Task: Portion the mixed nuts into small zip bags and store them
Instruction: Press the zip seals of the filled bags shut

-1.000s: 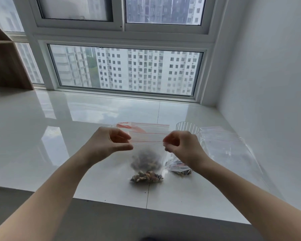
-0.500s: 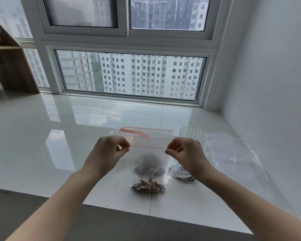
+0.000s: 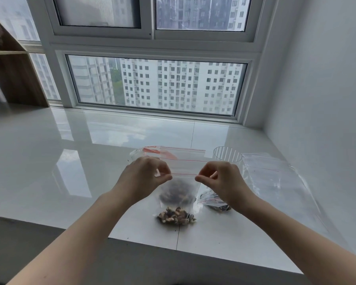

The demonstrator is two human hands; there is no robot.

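Note:
A small clear zip bag [image 3: 183,183] with a red seal line hangs upright over the white sill. My left hand [image 3: 145,177] pinches its top edge at the left, my right hand [image 3: 220,181] pinches it at the right. Mixed nuts [image 3: 176,217] lie at the bag's bottom, resting on the sill. A second small bag with nuts [image 3: 213,202] lies flat just right of it, partly hidden by my right wrist.
A ribbed clear plastic cup [image 3: 227,154] stands behind my right hand. Several clear zip bags [image 3: 271,175] lie along the right wall. Another clear bag with red print [image 3: 158,151] lies behind. The sill's front edge [image 3: 173,246] is near me; a wooden shelf [image 3: 10,64] stands far left.
Both hands have stayed at the bag's top, fingertips closing along the seal line. The view has tilted down a little. The nuts remain settled at the bottom.

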